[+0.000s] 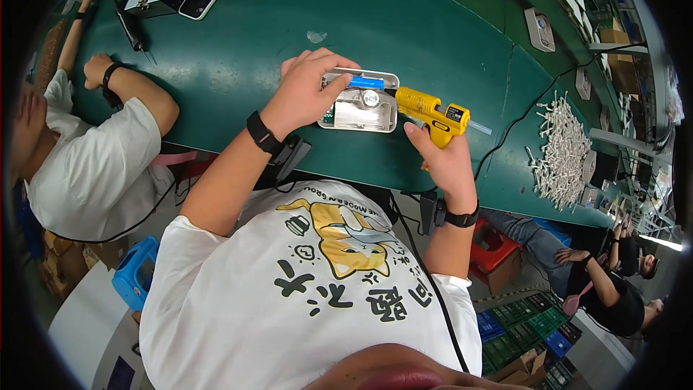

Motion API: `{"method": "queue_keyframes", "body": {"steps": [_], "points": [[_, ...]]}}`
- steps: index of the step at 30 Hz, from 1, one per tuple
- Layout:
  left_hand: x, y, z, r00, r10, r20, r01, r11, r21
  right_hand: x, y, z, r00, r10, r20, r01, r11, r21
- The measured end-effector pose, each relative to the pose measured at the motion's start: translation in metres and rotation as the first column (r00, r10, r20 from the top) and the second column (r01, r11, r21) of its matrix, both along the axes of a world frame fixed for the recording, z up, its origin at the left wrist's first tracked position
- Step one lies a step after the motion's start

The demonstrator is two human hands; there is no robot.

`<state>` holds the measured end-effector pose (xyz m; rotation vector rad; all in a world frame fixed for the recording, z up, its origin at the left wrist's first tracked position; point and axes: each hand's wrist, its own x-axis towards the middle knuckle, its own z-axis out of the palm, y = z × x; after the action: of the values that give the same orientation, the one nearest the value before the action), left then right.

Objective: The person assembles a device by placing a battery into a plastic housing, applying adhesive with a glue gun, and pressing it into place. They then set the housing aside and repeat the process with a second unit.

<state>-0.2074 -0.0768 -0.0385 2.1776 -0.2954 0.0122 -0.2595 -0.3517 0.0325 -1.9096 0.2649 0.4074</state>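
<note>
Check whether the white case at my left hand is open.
Open: inside the white case, the blue part and round silver disc show uncovered.

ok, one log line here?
left hand: on white case, at blue cylinder | right hand: gripping yellow glue gun | nozzle: at case's right edge

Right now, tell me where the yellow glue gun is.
In the head view, the yellow glue gun is right of centre, held in the right hand, its nozzle at the right end of the white case, near the blue cylinder.
</note>
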Motion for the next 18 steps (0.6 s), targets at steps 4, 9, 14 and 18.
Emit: {"method": "queue_keyframes", "body": {"steps": [4,9,14,18], "points": [[0.004,0.006,-0.002,0.999,-0.025,-0.022,0.025,1.000,0.006,0.001,0.002,0.003,1.000,-0.002,-0.005,0.002,0.999,-0.039],[0.008,0.011,-0.004,0.997,-0.059,-0.042,0.061,0.997,0.047,0.002,0.002,0.000,0.999,-0.046,-0.023,0.047,0.998,0.035],[0.009,0.009,-0.002,0.997,-0.045,-0.060,0.049,0.997,0.054,0.003,0.004,-0.003,0.993,-0.081,-0.089,0.081,0.997,0.000],[0.012,0.007,-0.003,0.999,-0.028,-0.032,0.030,0.999,0.044,0.010,0.010,0.000,0.991,-0.068,-0.113,0.067,0.998,-0.018]]}}
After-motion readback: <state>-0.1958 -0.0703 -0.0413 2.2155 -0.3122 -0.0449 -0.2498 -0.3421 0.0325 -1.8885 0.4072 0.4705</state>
